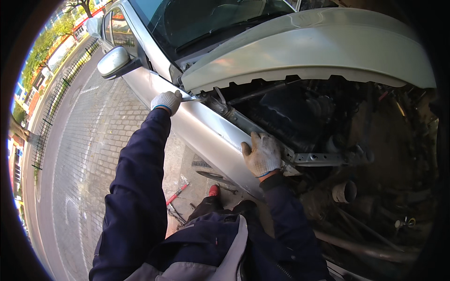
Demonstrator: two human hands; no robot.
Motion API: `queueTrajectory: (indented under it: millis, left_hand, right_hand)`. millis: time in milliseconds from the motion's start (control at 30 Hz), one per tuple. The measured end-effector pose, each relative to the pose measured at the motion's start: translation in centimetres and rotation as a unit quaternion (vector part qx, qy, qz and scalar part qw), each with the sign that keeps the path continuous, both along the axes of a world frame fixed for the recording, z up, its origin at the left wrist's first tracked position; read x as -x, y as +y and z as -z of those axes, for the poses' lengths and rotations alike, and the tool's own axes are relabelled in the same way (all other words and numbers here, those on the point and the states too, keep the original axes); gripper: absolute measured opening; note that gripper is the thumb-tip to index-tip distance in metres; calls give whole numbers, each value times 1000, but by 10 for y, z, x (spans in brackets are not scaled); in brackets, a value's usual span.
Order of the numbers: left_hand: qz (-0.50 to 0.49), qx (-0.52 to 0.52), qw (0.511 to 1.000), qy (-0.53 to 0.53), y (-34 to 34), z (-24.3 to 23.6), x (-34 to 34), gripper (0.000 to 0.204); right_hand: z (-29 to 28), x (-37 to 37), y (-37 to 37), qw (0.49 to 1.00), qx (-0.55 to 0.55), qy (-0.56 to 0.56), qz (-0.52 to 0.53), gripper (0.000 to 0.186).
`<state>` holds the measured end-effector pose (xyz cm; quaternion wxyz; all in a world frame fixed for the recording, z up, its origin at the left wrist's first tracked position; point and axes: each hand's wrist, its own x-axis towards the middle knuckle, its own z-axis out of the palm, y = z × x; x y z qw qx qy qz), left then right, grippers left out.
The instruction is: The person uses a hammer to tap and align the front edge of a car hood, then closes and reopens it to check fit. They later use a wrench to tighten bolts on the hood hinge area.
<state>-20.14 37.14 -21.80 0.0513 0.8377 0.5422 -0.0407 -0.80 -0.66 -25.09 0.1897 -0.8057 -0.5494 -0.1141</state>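
Observation:
My left hand, in a pale knit work glove, is closed around a slim metal wrench. The wrench's far end reaches the hinge at the rear corner of the raised hood. My right hand, in a soiled glove, lies over the upper edge of the silver fender, thumb spread from the fingers and nothing visibly held. Exactly what the wrench's tip sits on is too small to make out.
The engine bay stands exposed, with a metal rail beyond my right hand. A side mirror juts out at the left. On the ground near my feet are a red-handled tool and several dark tools. Brick paving stretches to the left.

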Motion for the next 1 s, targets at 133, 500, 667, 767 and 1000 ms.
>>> queueTrajectory:
  millis: [133,500,667,767,1000]
  left_hand:
    - [29,-42,998,26,-1,8,1,76]
    - [-23,-10,999,34,-93,-16,-5,65]
    - [-70,39,996,-49,-157,13,-25,47]
    - [-134,64,987,-66,-152,26,-33,56]
    - [-112,25,985,-131,-167,54,-22,73]
  right_hand:
    - [-5,-3,5,1000,9,11,3,41]
    - [-3,-14,7,999,1,-43,-22,57]
    - [-5,-13,-7,996,58,35,-54,68]
    - [-9,-15,-12,995,46,44,-83,68]
    - [9,-21,-15,993,34,55,-97,61]
